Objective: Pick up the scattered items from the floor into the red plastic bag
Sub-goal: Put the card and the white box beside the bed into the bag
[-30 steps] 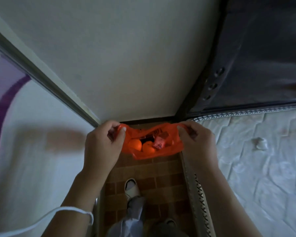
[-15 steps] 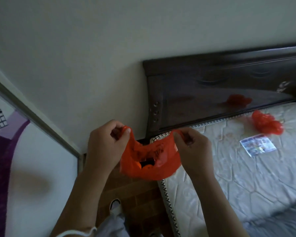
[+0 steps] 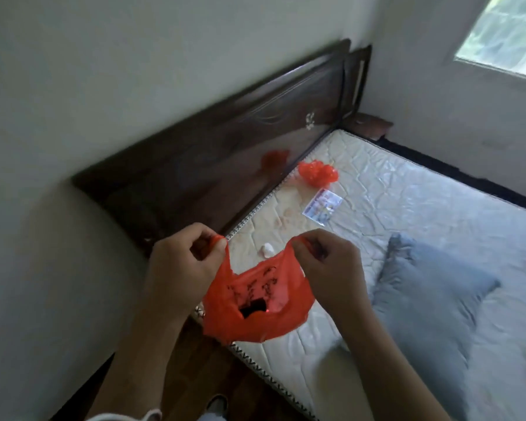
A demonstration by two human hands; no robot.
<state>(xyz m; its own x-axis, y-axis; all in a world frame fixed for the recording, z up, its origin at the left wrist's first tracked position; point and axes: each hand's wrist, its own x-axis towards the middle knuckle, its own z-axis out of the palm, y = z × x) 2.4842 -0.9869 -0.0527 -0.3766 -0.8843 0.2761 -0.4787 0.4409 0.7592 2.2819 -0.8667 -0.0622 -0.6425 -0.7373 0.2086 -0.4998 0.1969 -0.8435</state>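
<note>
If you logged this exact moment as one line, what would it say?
left hand: pinches bag handle | right hand: pinches other handle | red plastic bag: held up over mattress edge | contents: unclear

I see a pale wall (image 3: 134, 71) filling the upper left of the frame, with a dark wooden headboard (image 3: 225, 153) against it. A bare quilted mattress (image 3: 407, 214) covers the right side. A bright window (image 3: 507, 28) is at upper right, and brown floor (image 3: 201, 369) at bottom centre.
</note>
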